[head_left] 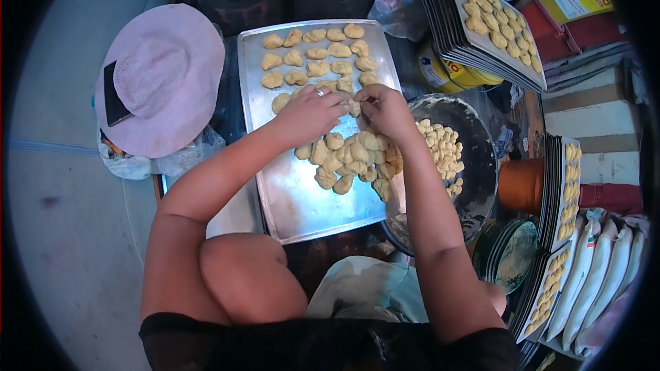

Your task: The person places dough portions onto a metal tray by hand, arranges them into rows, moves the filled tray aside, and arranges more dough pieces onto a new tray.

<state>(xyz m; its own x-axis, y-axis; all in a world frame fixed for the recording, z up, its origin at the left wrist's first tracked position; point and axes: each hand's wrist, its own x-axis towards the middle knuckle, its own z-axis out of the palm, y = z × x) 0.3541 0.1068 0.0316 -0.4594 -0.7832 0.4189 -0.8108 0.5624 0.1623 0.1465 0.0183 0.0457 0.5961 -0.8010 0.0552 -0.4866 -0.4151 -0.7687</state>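
Observation:
A metal tray [295,199] lies in front of me, with rows of dough pieces [317,53] across its far half. A loose heap of dough pieces [354,154] sits nearer, around the tray's middle and right side. My left hand [313,111], with a ring on one finger, rests over the dough just beyond the heap, its fingers bent around a small dough piece. Close beside it on the right, my right hand [379,110] has thumb and fingers pinched together at the same small piece. The fingers partly hide that piece and the dough under them.
Right of the tray is a dark round basin [474,144] holding more dough. Stacked trays [447,20] with dough stand at the back right, above a yellow bucket [440,72]. More stacked trays [550,192] are at the far right. A pink hat [161,82] and a phone [113,96] lie left.

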